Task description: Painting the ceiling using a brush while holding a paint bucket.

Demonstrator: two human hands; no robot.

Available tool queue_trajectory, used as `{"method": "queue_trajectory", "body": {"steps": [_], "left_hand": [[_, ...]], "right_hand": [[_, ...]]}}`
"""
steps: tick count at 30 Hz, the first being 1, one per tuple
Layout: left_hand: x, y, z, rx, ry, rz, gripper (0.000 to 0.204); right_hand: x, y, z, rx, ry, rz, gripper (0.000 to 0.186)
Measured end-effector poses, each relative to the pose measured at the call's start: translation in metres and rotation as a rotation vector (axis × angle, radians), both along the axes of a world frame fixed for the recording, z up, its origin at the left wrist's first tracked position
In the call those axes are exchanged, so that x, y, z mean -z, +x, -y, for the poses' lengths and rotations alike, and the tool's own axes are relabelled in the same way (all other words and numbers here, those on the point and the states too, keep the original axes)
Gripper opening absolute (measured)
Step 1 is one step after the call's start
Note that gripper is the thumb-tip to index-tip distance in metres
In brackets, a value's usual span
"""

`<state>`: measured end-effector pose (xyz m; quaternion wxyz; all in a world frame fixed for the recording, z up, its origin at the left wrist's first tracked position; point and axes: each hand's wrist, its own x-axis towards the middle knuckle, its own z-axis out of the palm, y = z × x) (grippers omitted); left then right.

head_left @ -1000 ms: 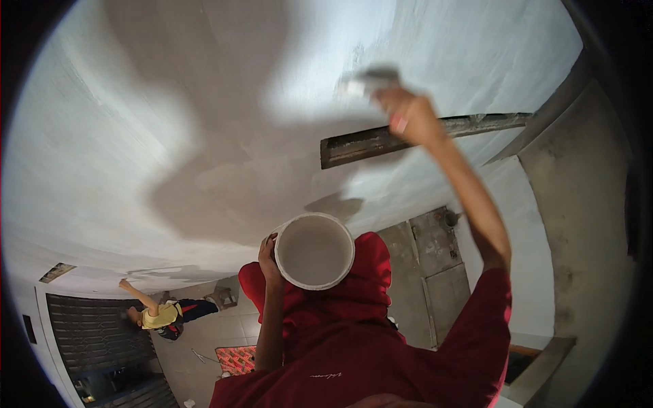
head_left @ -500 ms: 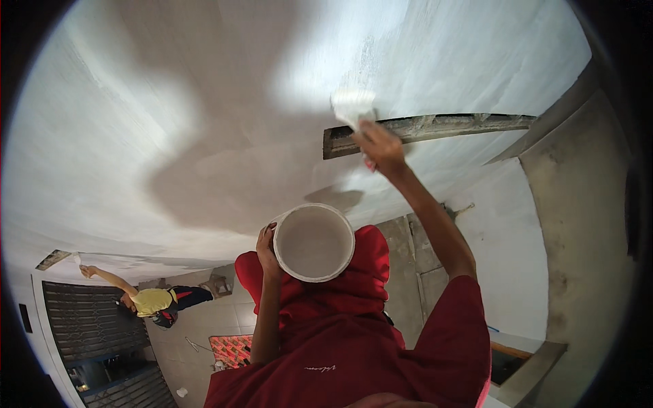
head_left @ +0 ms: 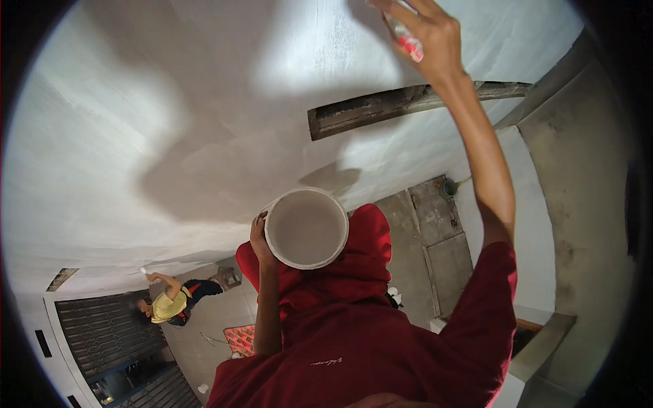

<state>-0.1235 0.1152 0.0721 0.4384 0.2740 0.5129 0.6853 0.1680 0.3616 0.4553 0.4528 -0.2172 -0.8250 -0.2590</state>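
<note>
My left hand grips the left side of a round, pale-rimmed bucket. It rests over my lap, with whitish liquid inside. High up at the picture's top edge, my right hand is closed round a paintbrush. Only its red and white handle shows; the bristles are hidden or out of view. That hand is raised in front of a pale painted wall, above a long dark slot in it. Shadows fall broadly across the wall.
At the lower left, a person in a yellow shirt reaches toward the wall, near a small stool. Beyond are a dark metal gate and a red patterned mat. A dark pot sits on the floor at right, beside a white wall.
My right hand has moved up and right with the paintbrush, from near the slot's left end to the top edge. The co-worker's arm is lower and more bent.
</note>
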Motion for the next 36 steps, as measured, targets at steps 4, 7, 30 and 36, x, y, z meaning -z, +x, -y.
{"method": "queue_trajectory", "body": {"steps": [4, 7, 30, 36], "left_hand": [[-0.005, 0.003, -0.001, 0.006, -0.004, 0.136, 0.034], [-0.021, 0.011, 0.001, -0.033, -0.02, -0.121, 0.035], [-0.053, 0.023, 0.001, -0.051, -0.025, -0.271, 0.034], [-0.048, 0.02, 0.002, -0.028, -0.025, -0.212, 0.034]], "right_hand": [[0.106, -0.017, -0.017, 0.036, 0.093, 0.053, 0.033], [0.211, -0.032, -0.001, -0.007, -0.074, 0.063, 0.028], [0.206, -0.015, -0.012, -0.028, -0.042, 0.133, 0.025], [0.164, -0.006, -0.001, -0.063, -0.161, 0.333, 0.033]]}}
